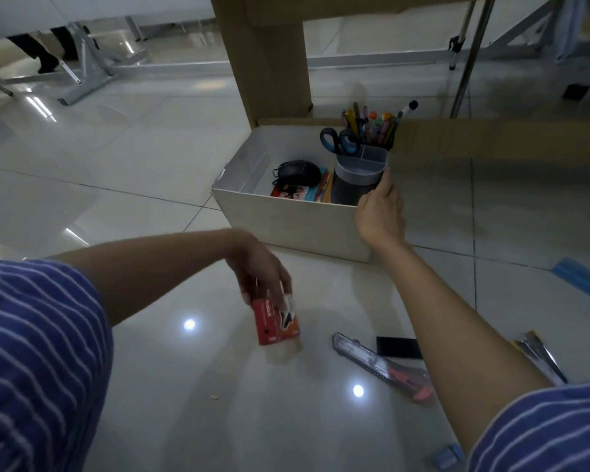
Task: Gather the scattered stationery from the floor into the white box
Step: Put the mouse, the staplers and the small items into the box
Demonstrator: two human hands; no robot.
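Glossy pale floor tiles (150, 158) spread out under a wooden desk leg (269, 56), with two bright light reflections on them near the person. The left hand (261, 270) reaches across from the left on a bare forearm below a striped blue sleeve (38, 335), wrist bent down, its fingers (280, 294) clamped around the top of a small red box (275, 321) that stands at or just above the floor; whether it touches the tile cannot be told. The right hand (380, 212) stretches forward on a nearly straight arm to the near right corner of the white box (286, 216), palm against the corner and fingers together, pointing up beside a grey pen holder (360, 172); whether they grip the holder or only rest by it cannot be told. That holder stands inside the white box at its right end, filled with many pens and one pair of blue-handled scissors (338, 141). Also in the box lie one black computer mouse (298, 172) and a few coloured flat items beneath it. On the floor, between the two arms, lie one utility knife (378, 364) with a reddish end and one black flat rectangle (397, 347) partly hidden by the right forearm. Beyond that forearm lies a bundle of metallic tools (540, 361), its count unclear. A strip of blue tape (579, 277) marks the tile at far right.
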